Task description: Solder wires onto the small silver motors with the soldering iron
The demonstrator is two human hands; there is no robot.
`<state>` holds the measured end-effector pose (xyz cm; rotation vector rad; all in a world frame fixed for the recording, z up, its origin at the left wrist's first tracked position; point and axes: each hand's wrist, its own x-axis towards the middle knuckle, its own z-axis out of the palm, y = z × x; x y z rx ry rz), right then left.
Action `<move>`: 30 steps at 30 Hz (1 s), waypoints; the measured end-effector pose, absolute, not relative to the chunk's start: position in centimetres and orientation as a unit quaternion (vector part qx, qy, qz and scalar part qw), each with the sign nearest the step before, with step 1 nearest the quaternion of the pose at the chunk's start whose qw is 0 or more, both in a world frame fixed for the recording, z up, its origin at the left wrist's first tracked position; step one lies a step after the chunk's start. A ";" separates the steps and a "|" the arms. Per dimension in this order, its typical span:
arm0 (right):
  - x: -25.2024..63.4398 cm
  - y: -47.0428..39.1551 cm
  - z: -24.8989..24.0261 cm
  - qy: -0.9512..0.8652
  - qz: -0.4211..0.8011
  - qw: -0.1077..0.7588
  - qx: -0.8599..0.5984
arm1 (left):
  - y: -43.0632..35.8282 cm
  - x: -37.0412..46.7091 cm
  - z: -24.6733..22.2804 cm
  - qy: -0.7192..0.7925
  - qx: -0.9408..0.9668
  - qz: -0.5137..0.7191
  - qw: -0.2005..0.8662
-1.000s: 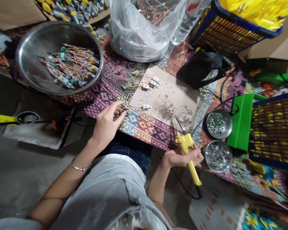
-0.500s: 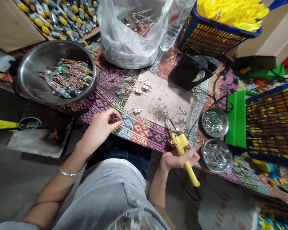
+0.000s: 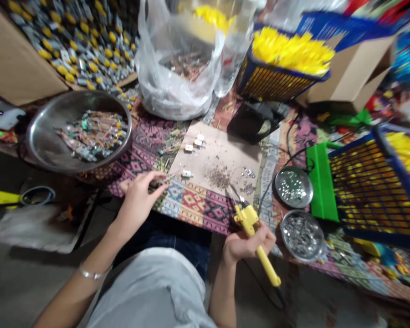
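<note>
My left hand (image 3: 140,193) is closed, fingertips pinching the thin wires of a small motor (image 3: 187,174). That motor has a white side and lies at the left edge of a cardboard sheet (image 3: 205,159). My right hand (image 3: 249,243) grips a yellow soldering gun (image 3: 248,219), its tip pointing at the sheet's front edge. Dark crumbs (image 3: 217,175) and small bright metal bits (image 3: 248,172) are scattered on the cardboard near the tip. Three more wired motors (image 3: 188,148) rest farther back on the sheet. Motion blurs the finer details.
A steel bowl (image 3: 37,136) of wired motors stands left, behind it a box of loose motors (image 3: 85,50). At the back are a plastic bag (image 3: 177,98), a black fan (image 3: 249,120) and a basket of yellow parts (image 3: 276,84). Two metal dishes (image 3: 295,180) (image 3: 302,237) stand right.
The view has tilted up and turned a little right, so the things sit lower and farther left in it. Both hands keep their holds, with little movement over the table.
</note>
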<state>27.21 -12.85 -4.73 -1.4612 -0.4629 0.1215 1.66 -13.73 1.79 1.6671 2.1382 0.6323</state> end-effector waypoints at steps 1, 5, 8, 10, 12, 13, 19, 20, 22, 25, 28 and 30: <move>27.3 -13.0 -4.7 -0.201 0.074 0.724 -0.655 | -13.8 1.7 1.6 0.758 0.590 0.217 0.175; 27.3 -13.1 -5.3 -0.178 0.124 0.730 -0.648 | -13.7 1.6 0.5 0.761 0.611 0.190 0.107; 27.4 -12.9 -5.5 -0.175 0.110 0.737 -0.643 | -13.6 1.4 -0.1 0.751 0.625 0.198 0.074; 27.4 -12.9 -5.6 -0.178 0.103 0.741 -0.639 | -13.6 1.3 -0.3 0.745 0.627 0.217 0.074; 27.5 -12.9 -5.7 -0.183 0.102 0.736 -0.644 | -13.6 1.2 -0.4 0.738 0.630 0.231 0.071; 27.5 -12.9 -5.7 -0.185 0.102 0.733 -0.647 | -13.6 1.1 -0.4 0.734 0.636 0.231 0.065; 27.6 -12.7 -5.8 -0.196 0.092 0.727 -0.651 | -13.8 0.5 -0.7 0.694 0.690 0.194 0.064; 27.6 -12.7 -5.7 -0.201 0.088 0.727 -0.650 | -13.7 0.4 -0.6 0.688 0.698 0.185 0.070; 27.6 -12.6 -5.6 -0.211 0.079 0.728 -0.648 | -13.6 0.1 -0.5 0.678 0.714 0.156 0.075; 27.6 -12.4 -5.5 -0.213 0.072 0.730 -0.646 | -13.2 -0.4 0.0 0.660 0.744 0.094 0.051; 27.7 -12.2 -5.4 -0.217 0.060 0.720 -0.657 | -12.6 -0.7 0.5 0.625 0.778 0.053 -0.005; 27.8 -12.1 -5.5 -0.225 0.046 0.712 -0.664 | -12.1 -0.9 0.6 0.602 0.795 0.050 -0.049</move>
